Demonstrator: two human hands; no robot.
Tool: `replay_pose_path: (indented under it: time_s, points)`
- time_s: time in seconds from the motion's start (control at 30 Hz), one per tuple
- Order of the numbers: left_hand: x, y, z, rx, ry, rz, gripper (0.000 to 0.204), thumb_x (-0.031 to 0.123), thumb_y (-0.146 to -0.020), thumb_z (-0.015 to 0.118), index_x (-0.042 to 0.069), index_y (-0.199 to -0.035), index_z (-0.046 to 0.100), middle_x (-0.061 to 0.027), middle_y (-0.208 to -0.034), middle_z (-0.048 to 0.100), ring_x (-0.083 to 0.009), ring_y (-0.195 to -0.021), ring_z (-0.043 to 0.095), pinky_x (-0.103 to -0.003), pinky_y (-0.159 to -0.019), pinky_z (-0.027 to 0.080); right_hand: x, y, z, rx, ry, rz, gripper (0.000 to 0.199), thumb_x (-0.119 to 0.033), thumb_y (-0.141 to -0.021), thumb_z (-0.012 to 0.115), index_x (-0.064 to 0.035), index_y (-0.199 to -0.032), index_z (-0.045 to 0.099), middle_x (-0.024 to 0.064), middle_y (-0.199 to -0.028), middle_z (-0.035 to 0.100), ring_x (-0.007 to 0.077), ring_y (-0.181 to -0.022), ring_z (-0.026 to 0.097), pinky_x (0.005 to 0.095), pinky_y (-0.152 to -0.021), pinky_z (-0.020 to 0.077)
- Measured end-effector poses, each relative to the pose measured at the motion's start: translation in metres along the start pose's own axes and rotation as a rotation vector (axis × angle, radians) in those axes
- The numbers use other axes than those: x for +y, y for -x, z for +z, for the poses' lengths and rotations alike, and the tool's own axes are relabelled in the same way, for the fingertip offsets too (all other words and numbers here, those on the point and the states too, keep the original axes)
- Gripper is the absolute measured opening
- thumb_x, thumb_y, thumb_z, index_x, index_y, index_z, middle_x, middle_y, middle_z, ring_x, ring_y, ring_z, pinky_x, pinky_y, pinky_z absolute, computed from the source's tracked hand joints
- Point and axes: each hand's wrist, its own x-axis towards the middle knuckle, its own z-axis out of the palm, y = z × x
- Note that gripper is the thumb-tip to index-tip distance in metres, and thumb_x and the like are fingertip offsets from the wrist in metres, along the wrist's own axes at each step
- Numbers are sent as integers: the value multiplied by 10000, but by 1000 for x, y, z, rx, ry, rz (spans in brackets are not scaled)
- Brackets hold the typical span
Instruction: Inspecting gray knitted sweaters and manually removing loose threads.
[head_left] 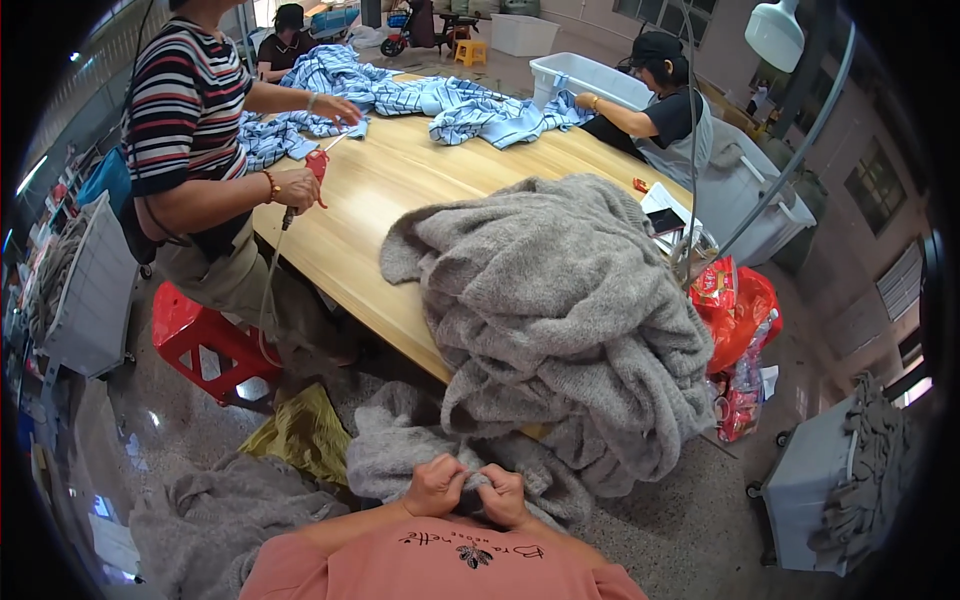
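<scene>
Close in front of my chest, my left hand [436,486] and my right hand [503,496] are closed side by side on a fuzzy grey knit garment [392,452]. Their fingers pinch a small fold of the cloth, and the rest of it hangs in front of my lap. A large heap of the same grey knitwear [560,270] lies just beyond, on the near end of the table, and drapes over its edge. To my left, more grey knitwear [235,515] is piled low beside a yellow woven sack [305,430].
The wooden table [380,190] stretches away, with blue checked cloth [480,110] at its far end. A standing person at left holds a red spray gun [318,172]; two others sit farther off. Around are a red stool [180,330], red bags [740,310] and a wheeled bin [800,490].
</scene>
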Motion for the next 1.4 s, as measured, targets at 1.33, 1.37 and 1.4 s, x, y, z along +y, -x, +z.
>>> replay_pose_path:
  time_s: [1.33, 1.37, 1.4]
  points:
    - [-2, 13, -20, -288, 250, -535, 96, 61, -712, 606, 2, -789, 605, -48, -699, 607, -84, -636, 537, -237, -583, 437, -4, -3, -15, -318, -55, 114, 91, -78, -798, 584, 11, -816, 589, 35, -630, 523, 82, -583, 467, 249, -523, 390]
    - [-4, 13, -20, -273, 258, -536, 96, 61, -712, 606, 2, -789, 605, -48, -699, 607, -84, -636, 537, -237, -583, 437, -2, -2, -15, -320, -84, 65, 91, -78, -798, 584, 11, -816, 589, 35, -630, 523, 82, -583, 467, 249, -523, 390]
    - [-7, 14, -20, -264, 319, -611, 90, 62, -717, 607, 3, -784, 605, -31, -685, 599, -70, -627, 520, -230, -569, 426, 0, -3, -15, -310, -46, 39, 89, -78, -796, 584, 9, -812, 590, 34, -631, 522, 78, -585, 461, 251, -519, 388]
